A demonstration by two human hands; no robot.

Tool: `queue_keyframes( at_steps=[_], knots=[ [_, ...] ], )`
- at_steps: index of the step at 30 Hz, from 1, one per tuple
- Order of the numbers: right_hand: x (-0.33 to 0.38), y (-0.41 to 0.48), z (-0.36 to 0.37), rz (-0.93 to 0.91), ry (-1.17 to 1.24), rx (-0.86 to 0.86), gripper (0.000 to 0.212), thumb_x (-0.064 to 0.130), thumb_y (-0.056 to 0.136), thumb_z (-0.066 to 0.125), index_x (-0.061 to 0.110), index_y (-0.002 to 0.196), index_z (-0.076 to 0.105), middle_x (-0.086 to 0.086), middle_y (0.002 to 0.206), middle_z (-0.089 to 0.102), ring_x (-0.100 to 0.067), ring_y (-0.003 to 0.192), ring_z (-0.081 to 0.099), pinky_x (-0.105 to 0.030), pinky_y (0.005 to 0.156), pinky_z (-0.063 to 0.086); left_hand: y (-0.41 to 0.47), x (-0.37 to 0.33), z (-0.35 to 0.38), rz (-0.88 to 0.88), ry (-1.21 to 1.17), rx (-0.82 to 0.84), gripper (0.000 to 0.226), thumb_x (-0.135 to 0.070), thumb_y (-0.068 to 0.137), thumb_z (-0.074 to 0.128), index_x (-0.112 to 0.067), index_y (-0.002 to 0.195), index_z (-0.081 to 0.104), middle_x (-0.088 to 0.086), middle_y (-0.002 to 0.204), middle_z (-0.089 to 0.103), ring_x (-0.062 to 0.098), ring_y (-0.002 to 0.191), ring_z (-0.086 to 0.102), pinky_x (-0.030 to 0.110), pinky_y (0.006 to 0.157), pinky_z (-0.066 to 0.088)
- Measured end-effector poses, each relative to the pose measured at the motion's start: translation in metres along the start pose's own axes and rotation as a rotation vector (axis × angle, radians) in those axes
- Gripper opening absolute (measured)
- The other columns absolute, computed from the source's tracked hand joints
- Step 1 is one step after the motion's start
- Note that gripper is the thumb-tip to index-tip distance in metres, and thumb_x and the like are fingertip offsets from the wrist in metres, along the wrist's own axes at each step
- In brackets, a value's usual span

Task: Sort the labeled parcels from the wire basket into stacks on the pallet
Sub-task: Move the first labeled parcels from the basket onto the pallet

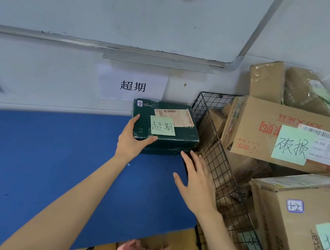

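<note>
Seemingly placing is nearly done: the dark green parcel (166, 140), pale handwritten note (162, 125) and shipping label (175, 116) on top, lies on the blue pallet (46, 160), its near corner clasped by the left hand (133, 141). Beside it the right hand (196, 179) hovers spread and empty by the wire basket (212, 136), where the next reach belongs.

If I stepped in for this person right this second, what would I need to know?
Left hand grips the near left corner of the dark green parcel. Right hand is open just in front of it, holding nothing.
The parcel, noted 超期, sits on the blue pallet surface under the 超期 wall sign: placed, not yet let go.
Left to do: the wire basket holds many cardboard parcels, with the 破损 parcel near the top.
</note>
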State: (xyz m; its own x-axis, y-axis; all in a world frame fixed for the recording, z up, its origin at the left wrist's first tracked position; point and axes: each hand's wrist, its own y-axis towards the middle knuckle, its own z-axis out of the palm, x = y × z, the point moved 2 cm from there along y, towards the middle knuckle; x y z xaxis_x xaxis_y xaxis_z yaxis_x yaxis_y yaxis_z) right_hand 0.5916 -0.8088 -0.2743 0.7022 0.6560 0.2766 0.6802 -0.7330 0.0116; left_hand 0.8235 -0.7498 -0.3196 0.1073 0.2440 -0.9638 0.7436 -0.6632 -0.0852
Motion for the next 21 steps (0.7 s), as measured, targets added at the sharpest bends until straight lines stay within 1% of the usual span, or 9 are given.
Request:
queue_keyframes(
  at_steps=[4,8,11,14,17,19,21],
  knots=[
    [0.000,-0.002,0.001,-0.023,-0.041,0.031,0.065,0.051,0.100,0.046,0.034,0.156,0.019,0.003,0.164,0.018,-0.021,0.153,0.011,-0.042,0.120,0.025,0.006,-0.003,0.006,0.000,0.006,0.005,0.093,-0.045,0.071,0.085,-0.040,0.147,0.032,-0.009,0.146,0.048,0.016,0.135,0.043,0.040,0.110,0.041],
    [-0.002,-0.003,-0.001,-0.020,-0.053,0.037,0.065,0.052,0.100,0.046,0.034,0.157,0.019,0.004,0.164,0.018,-0.020,0.153,0.010,-0.042,0.119,0.026,0.009,-0.003,0.012,-0.003,-0.012,-0.001,0.094,-0.044,0.071,0.085,-0.039,0.148,0.032,-0.008,0.148,0.046,0.017,0.137,0.041,0.042,0.110,0.040],
    [-0.004,-0.003,-0.002,-0.012,-0.068,0.050,0.066,0.052,0.100,0.044,0.035,0.157,0.016,0.005,0.165,0.016,-0.020,0.153,0.008,-0.042,0.120,0.022,0.010,-0.003,0.014,-0.002,-0.008,-0.005,0.094,-0.044,0.071,0.085,-0.039,0.147,0.032,-0.007,0.148,0.046,0.018,0.137,0.042,0.043,0.111,0.040],
    [-0.002,-0.003,-0.004,-0.003,-0.061,0.048,0.066,0.052,0.100,0.045,0.035,0.157,0.017,0.005,0.165,0.016,-0.020,0.153,0.009,-0.044,0.119,0.024,0.010,-0.002,0.014,-0.007,-0.013,-0.006,0.093,-0.044,0.071,0.085,-0.039,0.148,0.032,-0.008,0.148,0.045,0.017,0.137,0.041,0.041,0.110,0.040],
    [-0.002,-0.004,-0.003,-0.003,-0.064,0.059,0.066,0.052,0.100,0.045,0.035,0.157,0.016,0.006,0.165,0.015,-0.019,0.153,0.009,-0.043,0.119,0.024,0.009,-0.004,0.016,-0.003,-0.017,-0.012,0.094,-0.044,0.072,0.084,-0.039,0.149,0.031,-0.009,0.149,0.044,0.016,0.137,0.040,0.038,0.110,0.039],
    [-0.002,-0.005,-0.003,-0.010,-0.054,0.047,0.066,0.051,0.100,0.046,0.034,0.157,0.019,0.004,0.164,0.018,-0.020,0.153,0.012,-0.044,0.119,0.026,0.006,-0.005,0.018,-0.003,-0.016,-0.021,0.093,-0.043,0.073,0.084,-0.038,0.149,0.030,-0.008,0.151,0.041,0.015,0.139,0.038,0.035,0.109,0.037],
    [-0.001,-0.005,-0.004,-0.011,-0.044,0.036,0.066,0.050,0.099,0.048,0.033,0.157,0.021,0.004,0.164,0.019,-0.021,0.152,0.013,-0.045,0.118,0.026,0.005,-0.006,0.019,-0.006,-0.021,-0.027,0.094,-0.043,0.073,0.084,-0.038,0.149,0.030,-0.008,0.153,0.040,0.016,0.140,0.036,0.036,0.110,0.037]
  ],
)
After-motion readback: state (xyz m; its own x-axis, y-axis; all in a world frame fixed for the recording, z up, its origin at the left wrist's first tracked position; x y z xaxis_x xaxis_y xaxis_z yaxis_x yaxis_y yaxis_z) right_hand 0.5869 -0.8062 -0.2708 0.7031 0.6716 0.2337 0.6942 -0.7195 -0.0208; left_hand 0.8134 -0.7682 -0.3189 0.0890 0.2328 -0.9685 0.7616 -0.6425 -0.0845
